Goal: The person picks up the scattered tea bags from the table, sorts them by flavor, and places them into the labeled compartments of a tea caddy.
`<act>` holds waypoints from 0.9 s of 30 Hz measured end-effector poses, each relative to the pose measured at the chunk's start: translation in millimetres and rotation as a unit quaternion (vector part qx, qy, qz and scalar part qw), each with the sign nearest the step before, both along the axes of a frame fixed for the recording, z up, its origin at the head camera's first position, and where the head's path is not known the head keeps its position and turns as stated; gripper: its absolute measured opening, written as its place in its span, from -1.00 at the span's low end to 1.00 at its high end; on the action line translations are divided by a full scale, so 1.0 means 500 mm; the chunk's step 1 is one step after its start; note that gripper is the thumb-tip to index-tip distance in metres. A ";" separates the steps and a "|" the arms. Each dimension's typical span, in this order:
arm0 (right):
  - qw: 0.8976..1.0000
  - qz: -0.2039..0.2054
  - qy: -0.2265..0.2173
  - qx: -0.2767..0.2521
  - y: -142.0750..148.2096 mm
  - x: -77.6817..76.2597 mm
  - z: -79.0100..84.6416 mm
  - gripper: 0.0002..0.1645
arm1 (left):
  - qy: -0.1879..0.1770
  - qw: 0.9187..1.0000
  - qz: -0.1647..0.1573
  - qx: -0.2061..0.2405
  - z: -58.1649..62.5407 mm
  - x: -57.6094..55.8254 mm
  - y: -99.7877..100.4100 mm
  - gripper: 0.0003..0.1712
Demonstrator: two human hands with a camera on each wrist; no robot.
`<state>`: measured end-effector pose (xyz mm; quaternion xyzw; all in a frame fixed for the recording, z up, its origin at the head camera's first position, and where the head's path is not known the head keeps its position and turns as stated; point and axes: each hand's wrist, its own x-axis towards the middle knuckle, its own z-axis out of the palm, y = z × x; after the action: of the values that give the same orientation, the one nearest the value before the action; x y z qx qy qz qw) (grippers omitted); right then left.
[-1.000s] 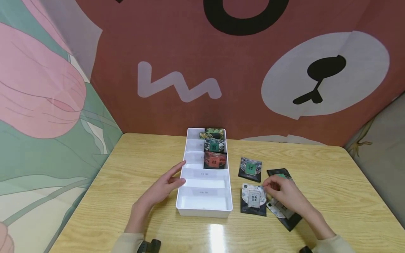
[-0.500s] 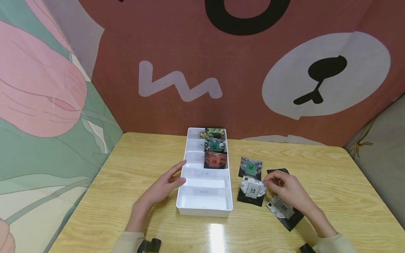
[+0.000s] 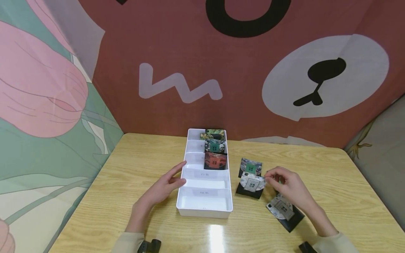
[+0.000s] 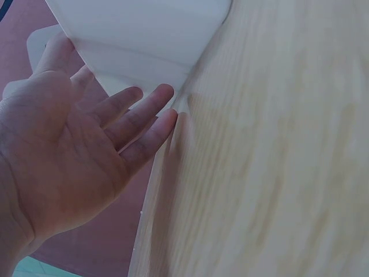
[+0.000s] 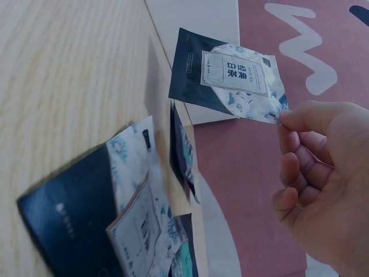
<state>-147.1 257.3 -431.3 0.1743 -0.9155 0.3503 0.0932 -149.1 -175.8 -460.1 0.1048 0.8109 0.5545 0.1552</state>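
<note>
My right hand pinches one corner of a black-and-white tea sachet between thumb and forefinger. In the right wrist view this white-tea sachet hangs clear of the table, its pale label showing. My left hand rests its fingertips against the left side of a long white divided box; the left wrist view has the fingers fairly straight beside the box wall. Within the box, a red sachet, a teal-labelled sachet and yellow-green packaging occupy the three far compartments.
A green-labelled sachet lies right of the box, partly behind the held one. Another white-tea sachet lies below my right hand, with a further green-labelled packet beyond it. A printed cloth stands along the table's far edge.
The held sachet has risen off the table and shifted slightly away and left, now overlapping the green-labelled sachet. My right hand rose with it; my left hand stayed put.
</note>
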 end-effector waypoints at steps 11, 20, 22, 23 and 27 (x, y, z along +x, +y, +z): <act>1.000 0.001 0.019 -0.020 -0.009 -0.002 0.019 -0.87 | 0.002 1.000 -0.005 0.002 -0.007 -0.003 -0.001 -0.25; 0.999 -0.006 0.033 -0.025 -0.016 -0.006 0.034 -0.88 | 0.000 1.000 -0.004 -0.006 -0.008 -0.005 -0.002 -0.26; 0.999 -0.008 0.033 -0.027 -0.017 -0.007 0.039 -0.88 | -0.001 1.000 -0.004 -0.004 -0.009 -0.005 -0.002 -0.26; 0.999 -0.009 0.034 -0.029 -0.018 -0.007 0.041 -0.88 | -0.001 1.000 -0.004 -0.004 -0.009 -0.005 -0.002 -0.26; 0.998 -0.009 0.041 -0.036 -0.022 -0.008 0.049 -0.88 | 0.000 1.000 -0.004 -0.003 -0.009 -0.005 -0.002 -0.26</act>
<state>-151.3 246.3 -406.9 0.1769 -0.8991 0.3753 0.1396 -151.4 -176.7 -464.7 0.1076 0.8124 0.5510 0.1575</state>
